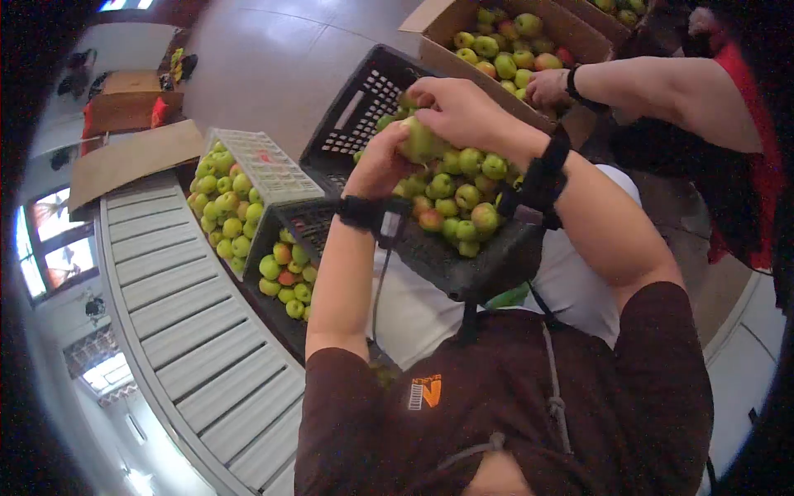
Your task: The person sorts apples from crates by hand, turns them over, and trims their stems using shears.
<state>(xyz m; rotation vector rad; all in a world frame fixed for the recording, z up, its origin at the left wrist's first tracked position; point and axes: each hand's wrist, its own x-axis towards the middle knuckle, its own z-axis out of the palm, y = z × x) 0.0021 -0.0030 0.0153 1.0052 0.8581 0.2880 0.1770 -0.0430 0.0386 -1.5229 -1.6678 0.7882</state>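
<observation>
My left hand (pixel 383 164) is closed around the near-left side of a green apple (pixel 425 142), slightly blurred, held above a black plastic crate (pixel 341 124). My right hand (pixel 463 112) curves over the same apple from above, fingers bent; its fingertips are partly hidden. Below both hands lies a heap of green and reddish apples (pixel 467 196) in the crate. Black straps with small devices are around both wrists.
On the left, a white crate (pixel 269 165) and a dark crate (pixel 285 227) hold apples beside a roller conveyor (pixel 190 306). A cardboard box (pixel 447 62) of apples stands ahead. At right, another person's hand (pixel 547 88) reaches into that box.
</observation>
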